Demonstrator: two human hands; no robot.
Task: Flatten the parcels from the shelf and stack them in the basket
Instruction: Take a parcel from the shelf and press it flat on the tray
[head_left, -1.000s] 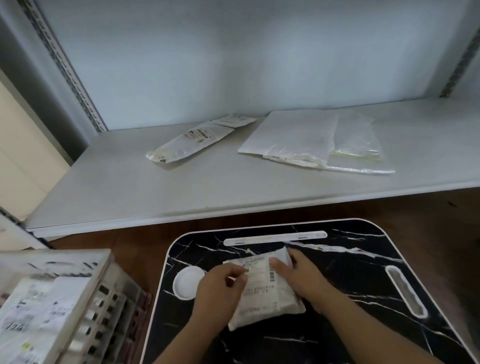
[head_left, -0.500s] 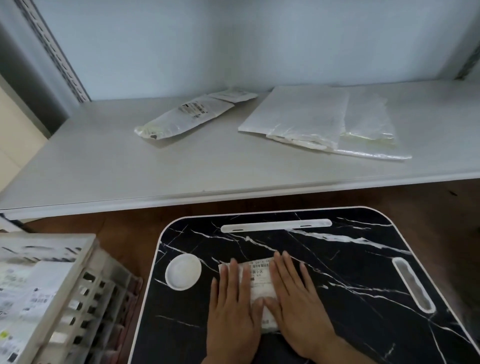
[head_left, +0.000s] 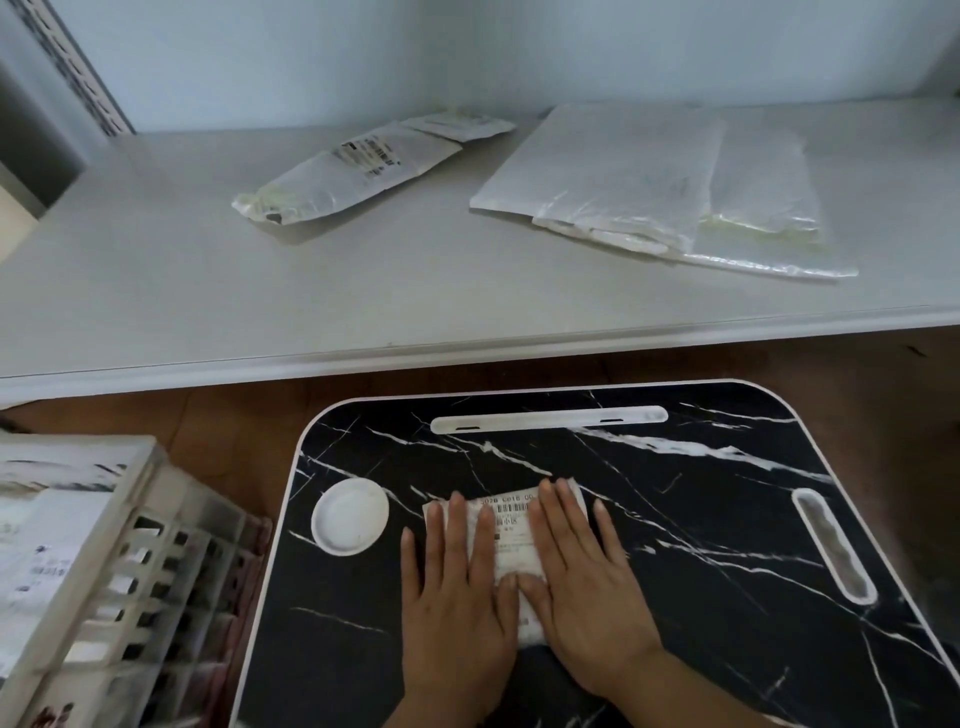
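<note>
Hands (head_left: 519, 587) flat on parcel (head_left: 511, 535)

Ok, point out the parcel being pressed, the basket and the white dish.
parcel (head_left: 511, 525): head view, on its printed label between the hands.
basket (head_left: 156, 551): head view, on its slotted side wall.
dish (head_left: 349, 516): head view, on its middle.
</note>
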